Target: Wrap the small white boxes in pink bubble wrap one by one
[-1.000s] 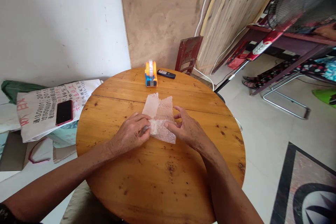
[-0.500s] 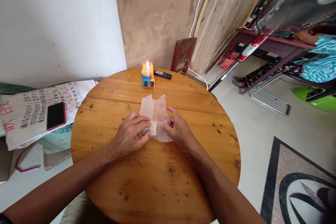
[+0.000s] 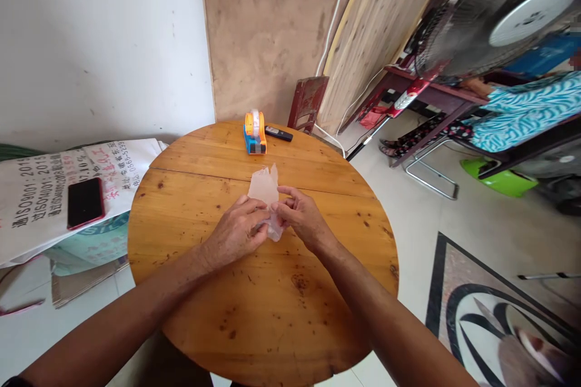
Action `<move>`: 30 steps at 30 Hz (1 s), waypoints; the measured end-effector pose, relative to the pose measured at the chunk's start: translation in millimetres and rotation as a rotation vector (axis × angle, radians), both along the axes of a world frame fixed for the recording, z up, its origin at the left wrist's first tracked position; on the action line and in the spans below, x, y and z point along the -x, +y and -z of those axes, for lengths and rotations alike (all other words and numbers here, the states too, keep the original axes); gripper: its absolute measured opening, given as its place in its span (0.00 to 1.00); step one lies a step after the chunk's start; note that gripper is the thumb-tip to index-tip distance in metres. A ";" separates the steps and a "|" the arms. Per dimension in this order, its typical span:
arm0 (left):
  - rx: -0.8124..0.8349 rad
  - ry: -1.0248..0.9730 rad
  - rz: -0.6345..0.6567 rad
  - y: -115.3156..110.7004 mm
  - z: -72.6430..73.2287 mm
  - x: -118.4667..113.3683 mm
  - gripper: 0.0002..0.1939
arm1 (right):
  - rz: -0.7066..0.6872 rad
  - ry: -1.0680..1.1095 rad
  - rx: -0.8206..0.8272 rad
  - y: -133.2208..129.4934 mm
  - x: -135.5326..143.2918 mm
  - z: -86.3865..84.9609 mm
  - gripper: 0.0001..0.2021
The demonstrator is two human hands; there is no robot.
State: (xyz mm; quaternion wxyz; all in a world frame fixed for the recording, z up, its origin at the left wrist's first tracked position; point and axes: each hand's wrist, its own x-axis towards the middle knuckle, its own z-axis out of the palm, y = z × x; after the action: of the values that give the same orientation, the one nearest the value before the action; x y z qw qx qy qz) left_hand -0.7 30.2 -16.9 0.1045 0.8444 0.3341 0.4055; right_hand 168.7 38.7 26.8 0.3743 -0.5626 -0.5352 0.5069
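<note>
Plastic sheet (image 3: 263, 186), one: translucent, whitish, jagged along its far edge; lying at the middle of the round wooden table (image 3: 272, 296), between your hands.

Left hand (image 3: 240, 224), yours: thumb and fingers curled, grasping the sheet's near left part.

Right hand (image 3: 303, 216), yours: thumb and fingertips closed on the sheet's right edge, just beside the left fingers; forefinger extended.

Tape dispenser (image 3: 255, 135), orange and blue, with a roll fitted: upright near the table's far edge, beyond the sheet from you. No brand legible.

Handset (image 3: 278, 133), dark, oblong: lying just right of the dispenser; markings too small to read.

White sack (image 3: 124, 160), to your left: printed in black, "ISO9001" and "ISO14001" readable, with Chinese characters and a number beginning "0566"; red characters partly readable.

Phone (image 3: 85, 202), dark screen, red edge: lying on that sack.

Green bag (image 3: 106, 234), beneath the sack: large lettering, partly covered.

Fan (image 3: 529, 15), standing at upper right; seated person (image 3: 521, 112) behind it.
</note>
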 end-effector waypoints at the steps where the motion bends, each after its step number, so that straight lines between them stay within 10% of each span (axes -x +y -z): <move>1: 0.022 -0.001 -0.011 -0.4 0.5 -0.2 0.10 | -0.003 0.003 0.006 -3.4 1.0 -2.9 0.27; 17: 0.415 -0.261 -0.132 -6.5 -15.7 -4.6 0.08 | -0.227 -0.711 -0.379 -45.5 10.5 -9.0 0.34; 30: 0.425 0.019 -0.073 7.0 -26.8 -5.8 0.08 | -0.307 -0.326 -0.260 -20.4 -7.3 -14.0 0.35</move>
State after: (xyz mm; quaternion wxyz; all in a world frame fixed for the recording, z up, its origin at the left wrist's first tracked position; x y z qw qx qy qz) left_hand 5.1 37.2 9.9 0.2623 0.7945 0.4434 0.3216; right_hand 176.0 18.3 40.8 0.2709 -0.4963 -0.7283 0.3872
